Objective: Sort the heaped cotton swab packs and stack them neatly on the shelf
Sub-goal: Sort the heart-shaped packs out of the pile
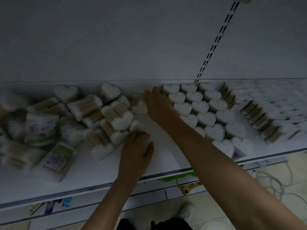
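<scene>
- The sorting is judged partly done: heart-ended packs are set in tight rows (204, 107) on the right of the shelf (166, 155), with a blurred block (259, 117) of more packs further right.
- Much is left: a heap (93, 113) of tumbled packs is spread over the left half, with labelled packs (54, 160) lying flat at its near side.
- One pack (139, 106) is clasped by the right hand (158, 104), fingers curled over it, between heap and rows.
- The left hand (135, 153) is laid at the heap's near edge, fingertips bent onto an outer pack (120, 138); whether it is gripped cannot be told.
- The gap between heap and rows is crossed by both arms.
- A slotted upright (216, 39) is fixed to the back panel; a cable (274, 180) lies on the floor below.
</scene>
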{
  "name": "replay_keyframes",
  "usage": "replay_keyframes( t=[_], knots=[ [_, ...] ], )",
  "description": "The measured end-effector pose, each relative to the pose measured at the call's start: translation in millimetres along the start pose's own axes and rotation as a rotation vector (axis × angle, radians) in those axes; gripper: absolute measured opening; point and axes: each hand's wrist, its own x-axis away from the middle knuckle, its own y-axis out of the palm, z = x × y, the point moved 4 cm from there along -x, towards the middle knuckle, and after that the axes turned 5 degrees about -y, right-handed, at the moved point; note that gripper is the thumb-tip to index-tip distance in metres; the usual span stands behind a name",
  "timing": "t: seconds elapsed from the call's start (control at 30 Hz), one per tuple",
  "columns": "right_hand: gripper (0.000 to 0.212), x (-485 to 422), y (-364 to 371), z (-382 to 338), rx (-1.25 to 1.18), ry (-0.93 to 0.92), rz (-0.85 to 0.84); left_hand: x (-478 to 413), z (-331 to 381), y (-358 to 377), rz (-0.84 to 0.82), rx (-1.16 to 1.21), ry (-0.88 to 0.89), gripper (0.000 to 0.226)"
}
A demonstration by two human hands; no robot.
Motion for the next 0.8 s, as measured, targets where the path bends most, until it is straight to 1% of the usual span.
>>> replay_keyframes(
  t=[0.1, 0.17, 0.27, 0.33, 0.37, 0.4, 0.43, 0.5, 0.53, 0.57, 0.6, 0.67, 0.73, 0.8],
  knots=[
    [0.031, 9.5, -12.1, -1.1, -0.101, 0.049, 0.054, 0.7, 1.8, -1.6, 0.024, 0.016, 0.006, 0.025],
    [0.026, 27.3, -29.5, -3.8, -0.182, 0.046, 0.141, 2.1, 3.9, -3.2, 0.043, 0.058, -0.018, 0.033],
    [0.022, 67.9, -47.2, -11.0, -0.233, 0.015, 0.304, 7.1, 6.2, -6.7, 0.076, 0.195, -0.058, 0.062],
    [0.020, 97.4, -46.2, -17.4, -0.256, 0.009, 0.353, 11.5, 7.1, -9.3, 0.092, 0.264, -0.021, 0.087],
    [0.022, 110.9, -44.1, -21.6, -0.265, 0.005, 0.376, 11.9, 7.1, -9.3, 0.083, 0.255, -0.001, 0.093],
    [0.024, 122.4, -40.8, -25.8, -0.277, 0.003, 0.404, 10.6, 5.8, -7.4, 0.050, 0.215, 0.034, 0.093],
    [0.026, 130.7, -36.5, -29.2, -0.283, 0.000, 0.426, 9.4, 3.2, -2.9, 0.011, 0.149, 0.080, 0.083],
    [0.029, 140.4, -26.2, -32.5, -0.278, 0.018, 0.424, 12.5, 2.4, 4.1, -0.045, 0.057, 0.162, 0.057],
    [0.034, 144.0, -24.0, -32.1, -0.282, 0.037, 0.424, 14.8, 2.9, 5.8, -0.062, 0.052, 0.185, 0.054],
    [0.038, 148.8, -23.1, -29.9, -0.305, 0.052, 0.435, 16.7, 3.6, 6.4, -0.077, 0.069, 0.196, 0.056],
    [0.040, 155.3, -24.1, -26.7, -0.345, 0.055, 0.459, 18.5, 5.8, 5.4, -0.094, 0.110, 0.186, 0.056],
    [0.042, 174.1, -27.5, -20.2, -0.426, 0.047, 0.519, 21.9, 16.1, -4.0, -0.112, 0.218, 0.078, 0.042],
    [0.044, 196.4, -26.0, -12.3, -0.465, 0.068, 0.561, 26.9, 26.2, -3.7, -0.097, 0.323, 0.020, 0.050],
    [0.043, 214.1, -18.0, -2.3, -0.502, 0.097, 0.578, 32.7, 36.9, 4.5, -0.117, 0.315, 0.013, 0.051]
  ],
)
